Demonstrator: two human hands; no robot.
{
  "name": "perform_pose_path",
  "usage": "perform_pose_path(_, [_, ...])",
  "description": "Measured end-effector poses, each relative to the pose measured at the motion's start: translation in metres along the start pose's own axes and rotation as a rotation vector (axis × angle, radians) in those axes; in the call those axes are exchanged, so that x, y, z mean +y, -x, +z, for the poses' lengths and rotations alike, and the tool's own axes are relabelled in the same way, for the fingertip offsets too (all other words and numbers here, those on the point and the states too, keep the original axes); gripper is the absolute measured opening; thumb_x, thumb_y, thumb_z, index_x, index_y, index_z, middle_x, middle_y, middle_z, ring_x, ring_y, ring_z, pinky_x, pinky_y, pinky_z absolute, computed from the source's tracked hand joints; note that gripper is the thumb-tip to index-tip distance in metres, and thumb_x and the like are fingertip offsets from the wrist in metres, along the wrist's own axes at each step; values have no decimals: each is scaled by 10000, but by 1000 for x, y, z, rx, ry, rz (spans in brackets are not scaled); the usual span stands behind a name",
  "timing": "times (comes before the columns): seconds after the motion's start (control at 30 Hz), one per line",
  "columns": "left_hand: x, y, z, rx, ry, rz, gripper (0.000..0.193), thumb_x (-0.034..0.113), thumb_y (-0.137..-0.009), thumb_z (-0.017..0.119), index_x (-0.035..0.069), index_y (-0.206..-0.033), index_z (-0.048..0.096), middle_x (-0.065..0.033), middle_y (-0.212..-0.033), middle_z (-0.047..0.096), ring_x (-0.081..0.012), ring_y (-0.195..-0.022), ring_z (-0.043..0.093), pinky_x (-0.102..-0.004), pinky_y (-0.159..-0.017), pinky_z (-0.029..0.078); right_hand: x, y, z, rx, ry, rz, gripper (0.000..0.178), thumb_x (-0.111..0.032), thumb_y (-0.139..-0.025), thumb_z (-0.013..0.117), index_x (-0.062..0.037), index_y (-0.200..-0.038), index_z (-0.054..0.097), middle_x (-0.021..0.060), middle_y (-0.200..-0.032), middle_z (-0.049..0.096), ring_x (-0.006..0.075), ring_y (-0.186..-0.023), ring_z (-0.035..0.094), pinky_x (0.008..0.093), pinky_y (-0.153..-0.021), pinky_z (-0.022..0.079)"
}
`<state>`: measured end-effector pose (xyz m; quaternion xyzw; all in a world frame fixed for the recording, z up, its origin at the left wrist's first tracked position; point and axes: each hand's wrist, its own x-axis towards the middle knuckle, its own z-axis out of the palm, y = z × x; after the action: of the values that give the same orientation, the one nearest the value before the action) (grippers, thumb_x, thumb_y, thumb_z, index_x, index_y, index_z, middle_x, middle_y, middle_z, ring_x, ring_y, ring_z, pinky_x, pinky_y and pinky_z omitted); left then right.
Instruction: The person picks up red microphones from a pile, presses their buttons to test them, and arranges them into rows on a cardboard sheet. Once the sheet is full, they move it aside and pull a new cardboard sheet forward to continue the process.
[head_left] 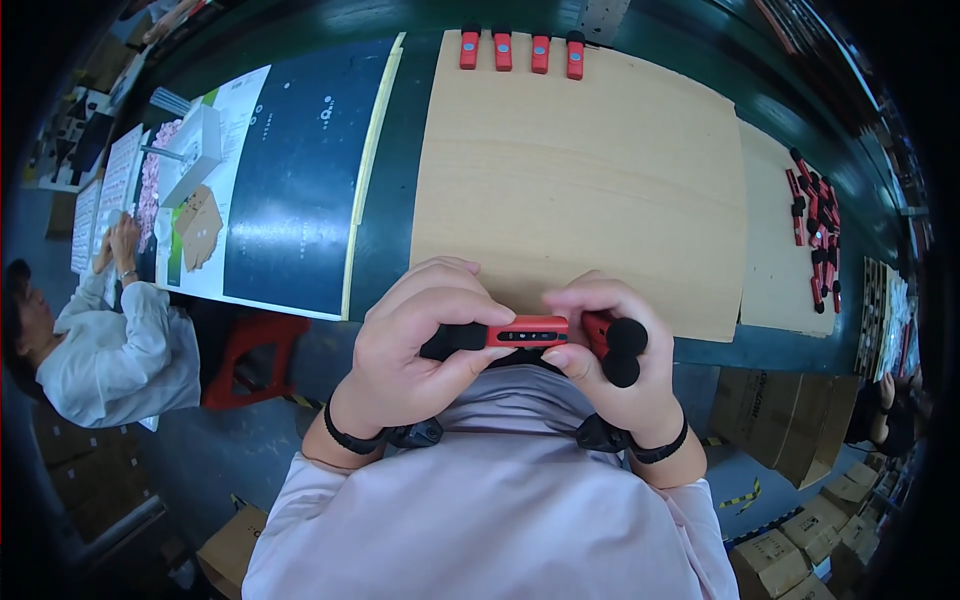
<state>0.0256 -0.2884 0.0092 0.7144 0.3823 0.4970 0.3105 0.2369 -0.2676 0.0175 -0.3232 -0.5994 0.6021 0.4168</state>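
Close in front of my body, my left hand (420, 320) pinches a small red device with a black end (535, 331) between thumb and fingers. A dark slot with small metal spots shows on its upward side, and its black end lies under my fingers. My right hand (625, 320) is closed around red pieces with round black foam ends (622, 368). Two black balls show there, but how many devices are in the palm is hidden. The tips of my right thumb and forefinger come up to the right end of the left-hand device.
Beneath lies a cardboard sheet (580, 190) on a green table. Several red devices (540, 54) stand in a row along its far edge; a pile of more (820, 225) lies at right. Left, beyond a dark blue mat (300, 180), a co-worker (120, 340) sits by a red stool (255, 360).
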Motion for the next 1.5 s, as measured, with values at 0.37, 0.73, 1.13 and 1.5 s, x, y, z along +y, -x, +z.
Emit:
perform_pose_path(0.37, [8, -1, -1, -19, 91, -168, 262, 105, -778, 764, 0, -973, 624, -97, -911, 620, -208, -875, 597, -362, -904, 444, 12, 5, -6, 6, 331, -345, 220, -1, -813, 707, 25, -1013, 620, 115, -910, 645, 153, -727, 569, 259, -659, 454])
perform_pose_path(0.73, [1, -21, -19, 73, 69, -333, 233, 31, -813, 697, -8, -1020, 597, -61, -991, 613, -126, -940, 571, -278, -876, 451, 25, 11, -15, 56, 292, -141, 324, 118, -837, 563, -7, -1122, 472, 123, -1011, 571, 147, -737, 517, 271, -686, 472])
perform_pose_path(1.13, [-80, -118, -59, 80, -78, -439, 239, 67, -831, 700, -34, -1035, 625, -35, -855, 649, -68, -752, 577, -220, -730, 495, -1, 24, -32, 39, 102, 142, 224, 42, -885, 569, 16, -1099, 506, 143, -1034, 637, 131, -861, 599, 236, -746, 476])
perform_pose_path(1.5, [-109, -137, -50, 145, -146, -583, 198, 131, -871, 680, -36, -975, 655, -24, -803, 648, -59, -721, 567, -207, -668, 473, 9, 23, -41, 69, 115, 68, 261, -44, -878, 654, 15, -1105, 540, 95, -920, 683, 100, -798, 602, 225, -724, 471])
